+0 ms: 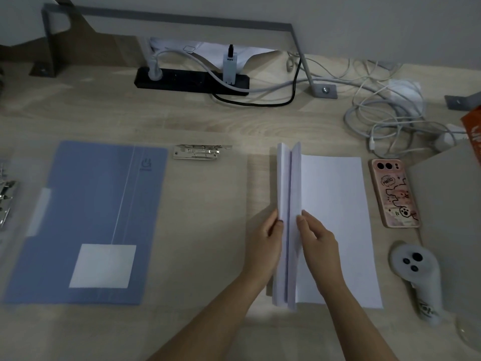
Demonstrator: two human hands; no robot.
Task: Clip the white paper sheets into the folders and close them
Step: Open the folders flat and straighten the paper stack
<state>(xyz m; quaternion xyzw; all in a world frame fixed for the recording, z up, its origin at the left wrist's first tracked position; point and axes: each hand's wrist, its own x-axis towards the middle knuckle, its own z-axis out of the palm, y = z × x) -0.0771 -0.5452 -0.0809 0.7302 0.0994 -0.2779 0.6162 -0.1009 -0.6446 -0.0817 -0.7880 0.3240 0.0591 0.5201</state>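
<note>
A: What is lying at your far left?

B: A closed light-blue plastic folder (86,220) with a white label is lying flat on the pale wooden desk (203,121); beyond its upper right corner a loose silver metal clip mechanism (199,151) is sitting on the bare wood, apart from the folder.

A: And what are your hands doing?

B: Your left hand (265,241) is pinching the left leaf of the stack of white paper sheets (333,220), thumb and fingers pressed against its raised edge; your right hand (318,243) is pinching the neighbouring leaf, fingertips touching it; the two leaves are standing upright side by side in a narrow ridge, while the remaining sheets are lying flat to the right.

A: Where is the stack sitting?

B: Right of centre, well apart from the blue folder; whether it is resting on something clear, I cannot tell.

A: And further right?

B: A phone in a pink cartoon case (394,192) is lying just beside the paper's right edge; nearer you a grey handheld controller (416,277) is resting on the desk.
</note>
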